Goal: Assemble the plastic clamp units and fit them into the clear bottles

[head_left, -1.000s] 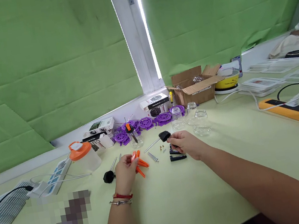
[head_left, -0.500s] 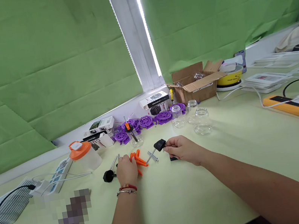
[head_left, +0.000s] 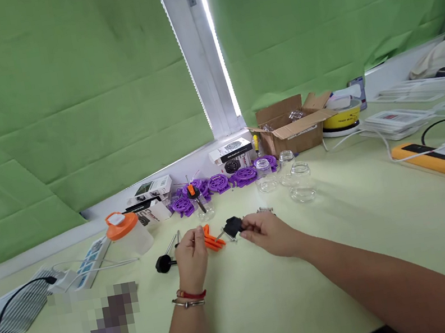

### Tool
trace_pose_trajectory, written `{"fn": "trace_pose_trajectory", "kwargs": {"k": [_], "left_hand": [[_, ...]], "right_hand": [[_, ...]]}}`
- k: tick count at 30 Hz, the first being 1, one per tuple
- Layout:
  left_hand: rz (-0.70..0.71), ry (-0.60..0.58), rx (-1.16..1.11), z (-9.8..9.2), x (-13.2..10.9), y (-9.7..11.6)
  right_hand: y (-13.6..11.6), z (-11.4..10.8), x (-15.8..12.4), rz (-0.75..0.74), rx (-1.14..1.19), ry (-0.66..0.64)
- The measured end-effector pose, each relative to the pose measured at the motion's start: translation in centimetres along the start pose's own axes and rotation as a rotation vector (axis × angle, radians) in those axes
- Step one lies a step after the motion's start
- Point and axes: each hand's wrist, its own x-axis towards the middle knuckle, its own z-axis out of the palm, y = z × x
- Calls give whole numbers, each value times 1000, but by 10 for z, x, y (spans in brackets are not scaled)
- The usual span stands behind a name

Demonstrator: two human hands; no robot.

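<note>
My right hand (head_left: 270, 233) pinches a black plastic part (head_left: 232, 226) with a thin metal shaft pointing left. My left hand (head_left: 191, 256) is closed, thumb against fingers, close to the left of orange plastic pieces (head_left: 213, 239); what it holds, if anything, I cannot make out. Small metal pins (head_left: 231, 237) lie just under the black part. A coil spring (head_left: 264, 210) shows behind my right hand. Left of my left hand lie a black knob (head_left: 163, 264) and metal rods (head_left: 171, 244), partly hidden by the hand.
Purple slotted discs (head_left: 218, 183) line the back, near printed boxes (head_left: 233, 156). A glass jar with an orange-and-black top (head_left: 193, 193) stands among them. Glass jars (head_left: 301, 183) and a cardboard box (head_left: 292, 135) are back right, an orange-lidded cup (head_left: 129, 236) left, an orange power strip (head_left: 443, 161) right.
My right hand has shifted slightly left and down with the black part, which has turned. My left hand has turned, its thumb side now up beside the orange pieces. The spring has come into view.
</note>
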Motion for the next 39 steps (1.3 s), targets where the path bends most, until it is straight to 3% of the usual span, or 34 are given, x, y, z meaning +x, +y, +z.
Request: {"fn": "trace_pose_trajectory", "kwargs": {"k": [2, 3, 6, 8, 11, 13, 15, 17, 21, 24, 27, 30, 32, 36, 39], "left_hand": [[-6, -247, -394, -3, -11, 15], [10, -336, -467, -4, -15, 21], [50, -386, -454, -13, -20, 32], [34, -323, -388, -29, -14, 27], [-103, -12, -112, -67, 4, -4], [-224, 96, 173, -93, 17, -36], [-323, 69, 399, -109, 27, -67], [-367, -51, 576, -113, 33, -91], [-379, -109, 629, -93, 37, -113], [-369, -117, 648, -81, 37, -117], [-330, -119, 659, -82, 39, -113], [-259, -84, 675, -80, 45, -93], [-147, -36, 671, -68, 53, -70], [198, 50, 462, -25, 76, -19], [222, 8, 311, 7, 97, 3]], "right_hand": [[-1, 9, -3, -196, -220, 2], [-2, 13, -4, -274, -315, -3], [-3, 22, -7, -390, -450, -38], [-3, 20, -8, -405, -449, -29], [-3, 10, -8, -377, -405, 21], [-3, 2, -7, -337, -376, 48], [-3, -3, -6, -305, -357, 58], [-3, -6, -5, -298, -361, 50], [-4, -5, -6, -313, -398, 15], [-5, -6, -6, -308, -399, 17], [-4, -10, -6, -290, -391, 40], [-3, -13, -5, -282, -396, 61], [-3, -14, -5, -282, -412, 63], [-6, -14, -5, -307, -455, 44], [-7, -15, -5, -323, -477, 31]]}}
